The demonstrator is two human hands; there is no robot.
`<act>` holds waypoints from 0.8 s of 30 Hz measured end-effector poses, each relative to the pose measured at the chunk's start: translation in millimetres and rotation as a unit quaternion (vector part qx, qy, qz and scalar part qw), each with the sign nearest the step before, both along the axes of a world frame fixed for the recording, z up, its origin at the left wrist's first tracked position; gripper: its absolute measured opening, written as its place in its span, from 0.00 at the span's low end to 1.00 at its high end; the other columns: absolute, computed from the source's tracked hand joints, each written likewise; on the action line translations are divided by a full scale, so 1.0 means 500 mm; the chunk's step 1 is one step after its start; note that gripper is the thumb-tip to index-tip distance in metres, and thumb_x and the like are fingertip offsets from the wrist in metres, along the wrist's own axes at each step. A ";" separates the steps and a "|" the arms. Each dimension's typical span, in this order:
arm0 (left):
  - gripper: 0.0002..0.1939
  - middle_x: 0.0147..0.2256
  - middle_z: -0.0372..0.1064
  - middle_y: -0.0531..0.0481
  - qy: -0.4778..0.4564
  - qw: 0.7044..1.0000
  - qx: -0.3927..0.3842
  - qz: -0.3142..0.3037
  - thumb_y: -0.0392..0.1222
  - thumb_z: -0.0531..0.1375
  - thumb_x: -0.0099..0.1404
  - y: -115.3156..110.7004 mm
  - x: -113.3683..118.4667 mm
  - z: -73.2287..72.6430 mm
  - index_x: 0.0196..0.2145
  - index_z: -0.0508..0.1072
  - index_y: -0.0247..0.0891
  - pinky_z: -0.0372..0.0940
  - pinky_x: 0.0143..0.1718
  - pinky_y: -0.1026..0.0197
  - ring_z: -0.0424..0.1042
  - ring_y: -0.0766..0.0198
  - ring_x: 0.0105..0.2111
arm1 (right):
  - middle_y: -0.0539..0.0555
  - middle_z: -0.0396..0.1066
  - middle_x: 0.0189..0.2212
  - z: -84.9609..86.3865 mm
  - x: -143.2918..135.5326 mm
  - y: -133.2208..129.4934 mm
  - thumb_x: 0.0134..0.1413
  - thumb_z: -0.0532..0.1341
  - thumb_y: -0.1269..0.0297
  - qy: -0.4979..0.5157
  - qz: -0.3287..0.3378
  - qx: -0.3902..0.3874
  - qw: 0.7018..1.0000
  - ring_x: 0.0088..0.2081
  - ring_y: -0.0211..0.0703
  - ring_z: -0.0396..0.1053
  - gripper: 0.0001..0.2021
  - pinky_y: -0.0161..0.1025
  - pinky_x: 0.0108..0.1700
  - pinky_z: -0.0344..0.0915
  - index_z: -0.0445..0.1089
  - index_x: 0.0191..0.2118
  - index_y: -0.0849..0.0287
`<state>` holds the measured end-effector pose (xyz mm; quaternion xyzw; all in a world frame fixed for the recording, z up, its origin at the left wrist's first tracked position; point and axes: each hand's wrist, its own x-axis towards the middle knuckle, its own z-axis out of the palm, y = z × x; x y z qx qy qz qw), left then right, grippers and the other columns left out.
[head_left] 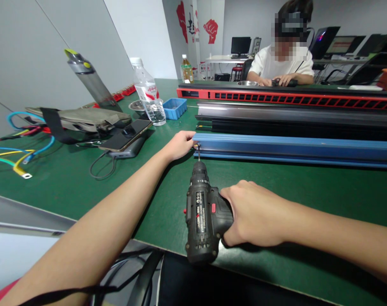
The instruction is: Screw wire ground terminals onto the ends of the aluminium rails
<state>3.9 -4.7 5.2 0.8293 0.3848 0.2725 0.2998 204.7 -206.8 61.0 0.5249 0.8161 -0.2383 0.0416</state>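
Observation:
A black cordless drill (pixel 201 216) lies on its side in my right hand (pixel 252 212), whose fingers wrap round the handle. Its bit points away from me and meets the near face of a long blue metal profile (pixel 295 148), close to the left end. My left hand (pixel 182 144) is closed at that same end, its fingertips against the profile beside the bit. Whatever else those fingertips may pinch is hidden. The profile lies across the green table (pixel 168 199) and runs out of view on the right.
Behind the blue profile lie a dark metal profile (pixel 260 112) and a red slotted bar (pixel 276 97). Leftward are a water bottle (pixel 150 95), a blue bin (pixel 175 109), a phone (pixel 126 135), a bag (pixel 81 119) and cables (pixel 21 161). A person (pixel 281 63) sits opposite.

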 end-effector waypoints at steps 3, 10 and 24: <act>0.10 0.24 0.64 0.55 0.003 1.000 0.004 0.004 0.43 0.53 0.58 0.000 0.000 0.000 0.22 0.66 0.35 0.57 0.34 0.65 0.62 0.67 0.29 | 0.52 0.73 0.23 -0.001 0.001 0.001 0.37 0.69 0.53 -0.005 0.004 0.005 1.000 0.22 0.41 0.65 0.15 0.36 0.23 0.53 0.74 0.30 0.57; 0.10 0.24 0.64 0.55 0.003 1.000 0.001 0.006 0.42 0.53 0.58 0.001 0.000 -0.002 0.22 0.66 0.36 0.57 0.34 0.65 0.62 0.66 0.29 | 0.51 0.73 0.23 -0.001 0.000 0.000 0.37 0.69 0.53 0.005 0.001 -0.001 1.000 0.21 0.40 0.63 0.14 0.36 0.23 0.52 0.74 0.30 0.57; 0.10 0.24 0.64 0.55 0.002 1.000 0.000 0.009 0.42 0.54 0.58 0.000 0.000 0.000 0.22 0.67 0.35 0.58 0.34 0.65 0.63 0.66 0.29 | 0.53 0.73 0.23 0.001 0.002 0.000 0.37 0.68 0.54 0.009 0.005 -0.001 1.000 0.22 0.42 0.65 0.14 0.37 0.23 0.53 0.74 0.31 0.57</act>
